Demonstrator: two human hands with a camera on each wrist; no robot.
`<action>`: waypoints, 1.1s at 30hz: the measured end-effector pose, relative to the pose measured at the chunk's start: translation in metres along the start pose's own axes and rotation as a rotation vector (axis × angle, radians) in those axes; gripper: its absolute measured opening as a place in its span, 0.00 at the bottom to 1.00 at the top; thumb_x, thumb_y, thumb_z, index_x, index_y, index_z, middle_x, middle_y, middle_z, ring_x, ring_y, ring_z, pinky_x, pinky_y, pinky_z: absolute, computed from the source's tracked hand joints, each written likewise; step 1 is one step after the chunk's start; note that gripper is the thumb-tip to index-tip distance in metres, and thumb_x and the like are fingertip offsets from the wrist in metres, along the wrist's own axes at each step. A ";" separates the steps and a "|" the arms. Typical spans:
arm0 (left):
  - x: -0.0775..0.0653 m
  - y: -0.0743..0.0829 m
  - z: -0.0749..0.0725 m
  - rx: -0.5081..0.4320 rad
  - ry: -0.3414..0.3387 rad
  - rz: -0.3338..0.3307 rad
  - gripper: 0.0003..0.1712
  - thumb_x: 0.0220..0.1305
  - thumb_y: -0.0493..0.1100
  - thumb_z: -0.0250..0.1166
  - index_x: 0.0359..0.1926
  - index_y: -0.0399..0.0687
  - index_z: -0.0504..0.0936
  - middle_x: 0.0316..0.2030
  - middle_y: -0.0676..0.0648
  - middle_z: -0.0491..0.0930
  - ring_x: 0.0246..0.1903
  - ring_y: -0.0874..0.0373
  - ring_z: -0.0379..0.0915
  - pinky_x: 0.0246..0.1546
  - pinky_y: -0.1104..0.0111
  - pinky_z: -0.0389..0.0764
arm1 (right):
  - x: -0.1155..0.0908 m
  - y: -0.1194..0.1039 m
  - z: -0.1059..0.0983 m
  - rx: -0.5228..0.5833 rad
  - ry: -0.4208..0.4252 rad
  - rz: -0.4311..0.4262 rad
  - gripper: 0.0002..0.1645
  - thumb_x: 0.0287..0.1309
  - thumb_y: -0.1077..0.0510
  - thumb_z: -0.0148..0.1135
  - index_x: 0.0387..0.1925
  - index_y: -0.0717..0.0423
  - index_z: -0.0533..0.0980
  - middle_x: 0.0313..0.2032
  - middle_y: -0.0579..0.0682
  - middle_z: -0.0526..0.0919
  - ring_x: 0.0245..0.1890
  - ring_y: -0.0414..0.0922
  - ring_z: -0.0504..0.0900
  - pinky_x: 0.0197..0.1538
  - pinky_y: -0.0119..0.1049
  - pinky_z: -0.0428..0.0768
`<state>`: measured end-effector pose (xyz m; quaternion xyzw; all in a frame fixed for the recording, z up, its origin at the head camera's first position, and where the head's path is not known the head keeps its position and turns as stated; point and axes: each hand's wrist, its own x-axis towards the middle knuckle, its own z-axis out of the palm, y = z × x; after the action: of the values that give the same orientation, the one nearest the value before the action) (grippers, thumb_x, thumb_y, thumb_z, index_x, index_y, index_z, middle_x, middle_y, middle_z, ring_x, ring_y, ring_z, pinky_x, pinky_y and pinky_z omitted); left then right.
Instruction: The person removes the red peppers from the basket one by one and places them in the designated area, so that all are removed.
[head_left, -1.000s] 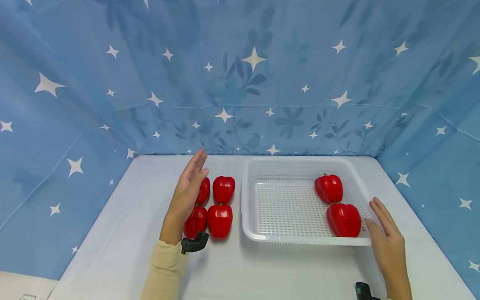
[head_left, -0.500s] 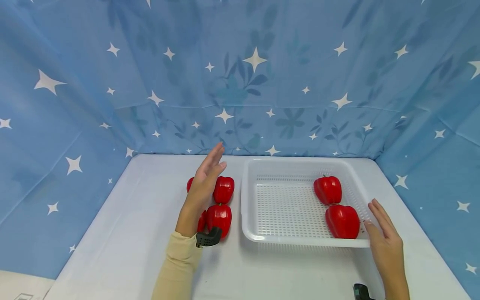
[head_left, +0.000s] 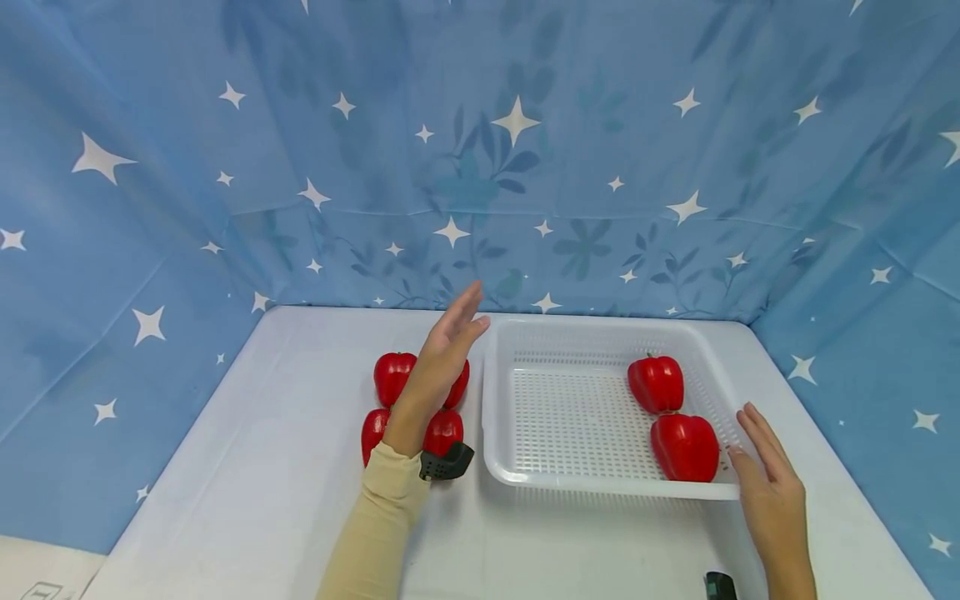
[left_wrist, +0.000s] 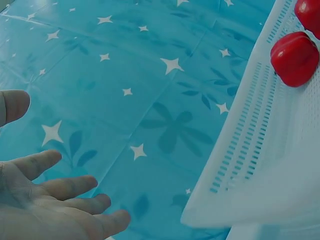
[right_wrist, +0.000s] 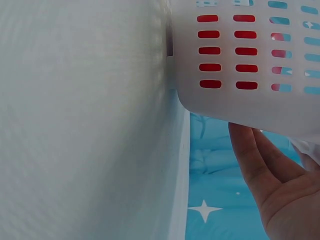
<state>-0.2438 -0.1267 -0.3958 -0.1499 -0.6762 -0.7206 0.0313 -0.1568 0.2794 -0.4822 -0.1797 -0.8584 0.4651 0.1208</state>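
Observation:
My left hand [head_left: 442, 350] hovers over several red bell peppers [head_left: 393, 377] on the table, its fingers extended and the thumb spread away. Nothing is in its palm in the left wrist view, and its fingertips come close to the left end of the white plastic basket [head_left: 600, 486]. Two red bell peppers [head_left: 685, 447] lie inside the basket on the right. At the basket's right side is my right hand [head_left: 772, 483]; its thumb overlaps the rim. Straight fingers [right_wrist: 250, 155] of that hand meet the outside of the slotted wall in the right wrist view.
A white table [head_left: 225, 467] carries everything. Blue star-patterned cloth [head_left: 480, 167] hangs behind it and along both sides. The left forearm in its pale sleeve [head_left: 378, 517] covers part of the loose peppers, and a black device [head_left: 447, 462] sits on that wrist.
My left hand has moved rightward across the loose peppers toward the basket, uncovering the left ones. The right hand keeps its place at the basket's right side.

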 end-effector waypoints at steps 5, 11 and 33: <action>0.009 0.002 0.016 -0.011 -0.008 -0.018 0.39 0.80 0.50 0.59 0.85 0.53 0.59 0.82 0.48 0.58 0.81 0.55 0.52 0.79 0.50 0.58 | 0.000 0.002 0.000 -0.002 0.004 -0.001 0.35 0.83 0.47 0.48 0.85 0.37 0.58 0.82 0.28 0.50 0.83 0.39 0.46 0.73 0.65 0.62; 0.021 -0.001 0.035 0.010 -0.065 -0.062 0.39 0.81 0.51 0.59 0.85 0.55 0.58 0.82 0.52 0.57 0.81 0.59 0.51 0.78 0.53 0.59 | -0.001 0.002 0.001 0.002 0.000 0.002 0.35 0.83 0.47 0.48 0.85 0.37 0.58 0.82 0.29 0.50 0.84 0.39 0.46 0.72 0.65 0.63; 0.046 -0.022 0.085 -0.063 -0.082 -0.052 0.36 0.83 0.50 0.56 0.85 0.55 0.58 0.82 0.50 0.59 0.80 0.58 0.53 0.78 0.55 0.59 | 0.000 0.001 0.001 -0.003 0.004 -0.029 0.34 0.83 0.47 0.48 0.84 0.38 0.59 0.82 0.29 0.51 0.83 0.39 0.47 0.72 0.65 0.64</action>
<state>-0.2787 -0.0342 -0.4012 -0.1625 -0.6575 -0.7354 -0.0200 -0.1565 0.2792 -0.4839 -0.1683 -0.8614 0.4615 0.1292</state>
